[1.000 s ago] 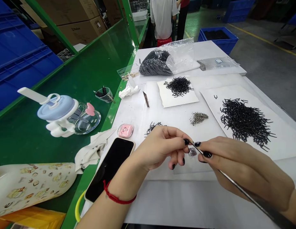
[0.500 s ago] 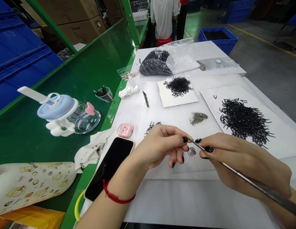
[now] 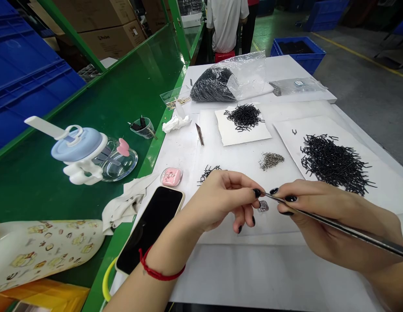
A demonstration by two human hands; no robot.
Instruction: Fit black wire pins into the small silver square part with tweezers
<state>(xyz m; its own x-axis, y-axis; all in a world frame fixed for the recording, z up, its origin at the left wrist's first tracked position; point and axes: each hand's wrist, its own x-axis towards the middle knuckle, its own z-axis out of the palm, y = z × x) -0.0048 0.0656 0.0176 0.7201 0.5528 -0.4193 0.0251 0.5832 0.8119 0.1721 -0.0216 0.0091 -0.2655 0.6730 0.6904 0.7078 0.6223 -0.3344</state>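
Observation:
My left hand is pinched shut at the middle of the white table, thumb and forefinger pressed on something too small to make out. My right hand grips long metal tweezers, whose tip meets my left fingertips. Just below the fingertips a small silver part lies on the table. A small pile of black clips sits behind my left hand. A large heap of black clips lies on white paper to the right.
A black phone, a pink case and a white cloth lie left. Farther back are tiny metal pieces, another clip pile and a bag of clips. A blue-lidded bottle lies on the green conveyor. A person stands behind.
The tweezers' rear end has swung up and right, so they lie flatter. Both hands stay together in nearly the same spot.

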